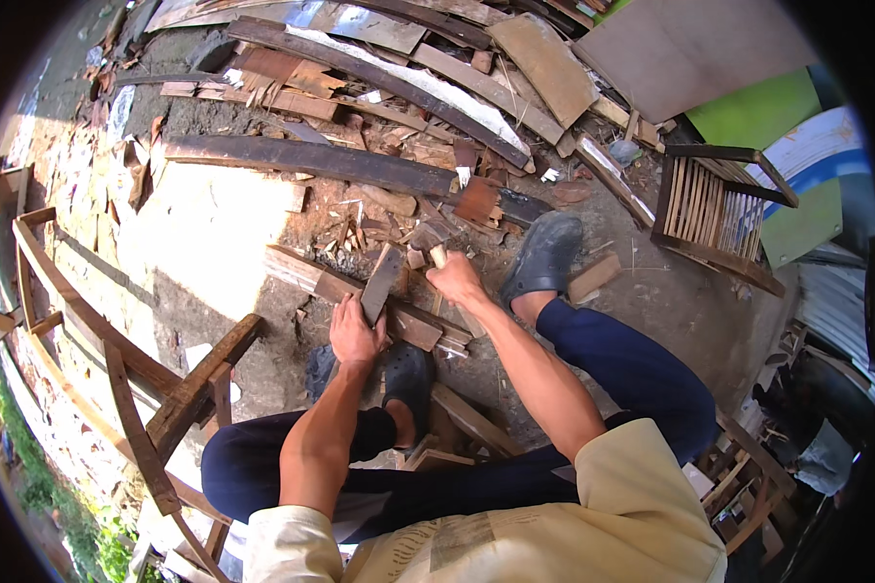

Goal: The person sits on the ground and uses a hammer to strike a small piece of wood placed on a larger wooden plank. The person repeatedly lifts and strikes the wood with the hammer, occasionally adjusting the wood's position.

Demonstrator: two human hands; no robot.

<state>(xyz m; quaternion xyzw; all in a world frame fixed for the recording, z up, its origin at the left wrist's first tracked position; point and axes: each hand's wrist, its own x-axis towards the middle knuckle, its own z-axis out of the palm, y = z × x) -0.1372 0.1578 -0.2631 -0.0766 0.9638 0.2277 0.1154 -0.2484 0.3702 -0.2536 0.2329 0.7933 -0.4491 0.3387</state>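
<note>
My left hand (356, 332) is closed around the lower part of a short, dark grey-brown wood piece (384, 277), which stands tilted over a wooden beam (306, 272) on the ground. To its right, my right hand (457, 279) grips the pale wooden handle of what looks like a hatchet (430, 234). The dark metal head is close to the top of the wood piece, with a small gap between them. Small wood chips (352, 231) lie scattered just beyond both hands.
My shoes, one dark clog (544, 255) at right, flank the work. Beyond lie a long dark beam (311, 163) and piled boards (544, 73). A wooden frame (117, 340) stands at left, a slatted wooden piece (715, 204) at right. Another offcut (595, 278) lies beside the right shoe.
</note>
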